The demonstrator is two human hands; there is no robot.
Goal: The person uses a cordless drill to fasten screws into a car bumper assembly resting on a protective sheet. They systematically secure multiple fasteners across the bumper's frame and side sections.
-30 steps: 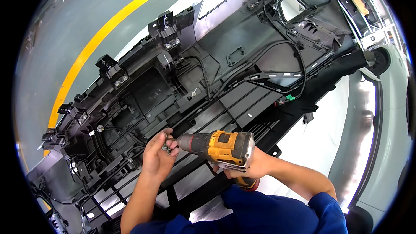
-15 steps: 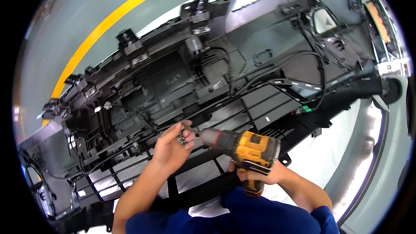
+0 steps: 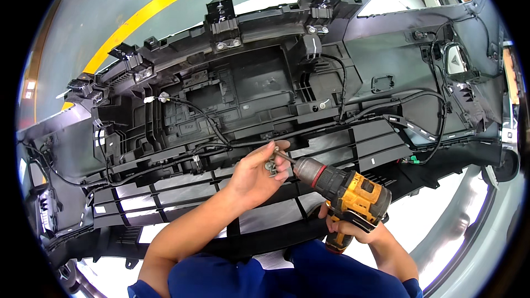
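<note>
Over the black panel [image 3: 265, 80], right hand [image 3: 353, 229] wraps yellow drill [image 3: 362, 192] at its handle [image 3: 338, 240]: probably heavy, rigid, best gripped there; half-curled left hand [image 3: 255, 177] holds small metal fasteners [image 3: 270, 166], likely slippery.

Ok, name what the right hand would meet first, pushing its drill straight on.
Likely the left hand: the bit of the drill ends at its fingers, near the small metal fasteners; depth leaves contact unclear.

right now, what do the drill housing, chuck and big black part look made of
Drill housing: probably matte plastic, by its dull yellow shell. Chuck: likely smooth metal, given its grey sheen. Big black part: seemingly satin plastic, judging by moulded ribs.
</note>
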